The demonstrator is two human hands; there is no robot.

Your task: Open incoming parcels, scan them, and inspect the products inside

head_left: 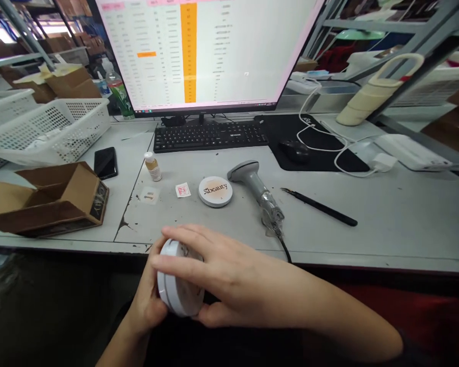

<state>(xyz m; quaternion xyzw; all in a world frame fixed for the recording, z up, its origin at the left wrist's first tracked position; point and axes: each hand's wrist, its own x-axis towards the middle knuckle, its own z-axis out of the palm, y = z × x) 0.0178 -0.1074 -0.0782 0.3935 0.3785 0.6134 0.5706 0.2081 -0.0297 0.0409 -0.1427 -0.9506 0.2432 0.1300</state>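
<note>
A round white compact case [172, 293] is tilted on its edge just in front of the desk, held between both hands. My left hand [147, 303] grips its left side from behind, the fingers partly hidden by the case. Across its top and right face lies my right hand [224, 272], with the thumb under the lower edge. A second round compact case [215, 191], lettered "Sbeauty", lies flat on the desk beyond my hands. Left of it are a small paper label with a red print [182, 190], a clear sticker [150, 195] and a small white-capped bottle [153, 166].
A grey barcode scanner [252, 183] and black tweezers [321, 206] lie to the right. On the left stand an opened cardboard box [57, 199], a phone [105, 162] and a white basket [61, 127]. Behind are a keyboard [210, 136], mouse [295, 151] and monitor [210, 56].
</note>
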